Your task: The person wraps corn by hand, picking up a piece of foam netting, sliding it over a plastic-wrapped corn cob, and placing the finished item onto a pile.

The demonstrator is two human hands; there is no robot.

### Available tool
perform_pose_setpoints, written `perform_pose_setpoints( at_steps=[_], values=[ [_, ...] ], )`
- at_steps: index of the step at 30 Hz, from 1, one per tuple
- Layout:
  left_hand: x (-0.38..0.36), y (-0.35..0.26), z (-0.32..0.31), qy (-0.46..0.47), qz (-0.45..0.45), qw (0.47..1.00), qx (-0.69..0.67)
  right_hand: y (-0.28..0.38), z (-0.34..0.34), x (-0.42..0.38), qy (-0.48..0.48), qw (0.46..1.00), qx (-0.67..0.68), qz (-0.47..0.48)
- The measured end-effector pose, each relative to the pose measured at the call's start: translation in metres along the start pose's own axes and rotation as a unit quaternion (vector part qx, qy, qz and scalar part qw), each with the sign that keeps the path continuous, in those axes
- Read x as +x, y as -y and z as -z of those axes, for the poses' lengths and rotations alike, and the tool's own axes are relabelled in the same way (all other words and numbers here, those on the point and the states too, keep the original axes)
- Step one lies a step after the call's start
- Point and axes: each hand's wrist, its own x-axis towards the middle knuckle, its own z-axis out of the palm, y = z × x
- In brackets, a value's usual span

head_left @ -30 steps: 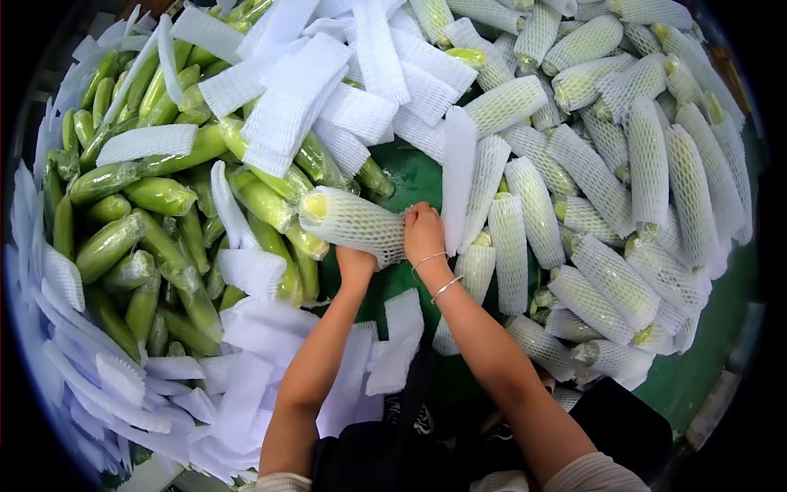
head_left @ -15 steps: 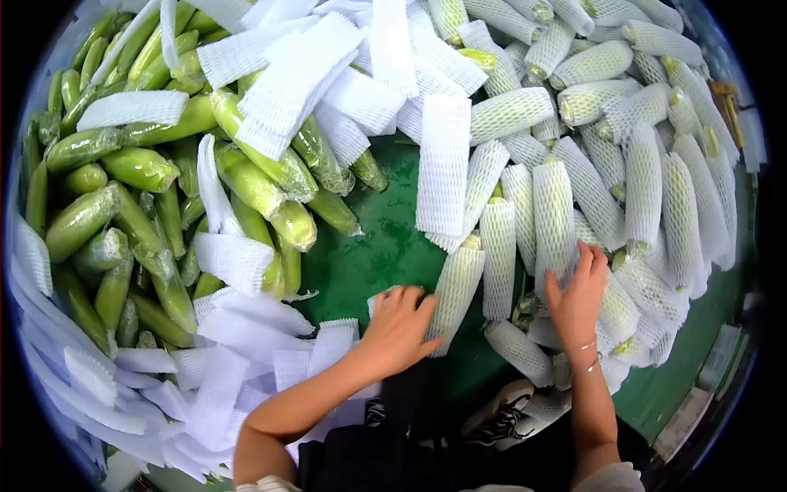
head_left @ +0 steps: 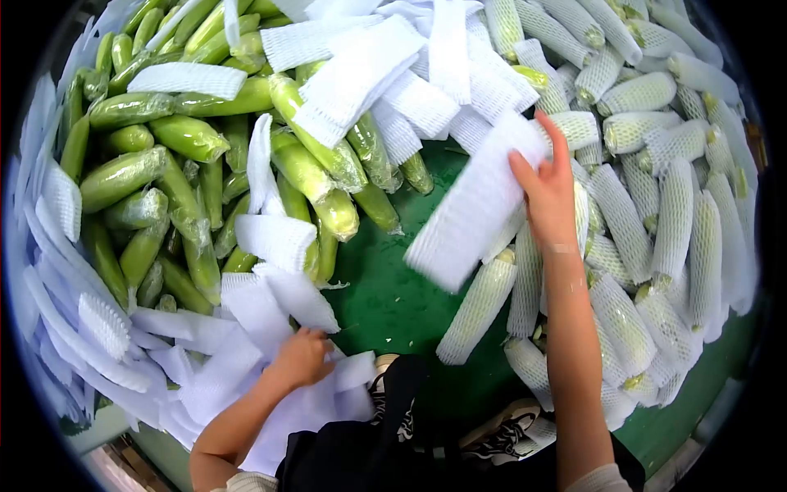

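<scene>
White foam sleeve (head_left: pixel 475 205) — flat, finely ribbed — in the right hand (head_left: pixel 545 193).

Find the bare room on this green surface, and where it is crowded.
The largest bare patch of green surface lies mid-picture, between film-wrapped vegetables and netted vegetables. A narrow strip borders the netted heap's lower right. Both heaps are crowded; foam sleeves crowd top centre and lower left.

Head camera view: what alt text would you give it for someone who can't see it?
A person's right hand holds a flat white foam sleeve over a green surface, while the left hand touches a heap of loose foam sleeves. Plastic-wrapped green vegetables, resembling corn, are piled at left; similar ones in foam netting are piled at right.
</scene>
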Motion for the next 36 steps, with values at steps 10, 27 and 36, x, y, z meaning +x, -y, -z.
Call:
perform_pose_setpoints(
  at_steps=[10,27,36],
  values=[
    [0.114,-0.083,0.105,-0.261,-0.110,0.629,-0.724,-0.088,-0.095,-0.075,0.058,0.988,0.098,-0.104],
    [0.213,-0.051,0.033,-0.524,0.045,0.583,-0.620,-0.163,-0.086,-0.005,0.256,0.962,-0.087,-0.048],
    [0.064,-0.137,0.059,0.004,0.045,0.294,-0.955,0.017,-0.068,-0.108,0.108,0.949,-0.286,-0.079]
  ],
)
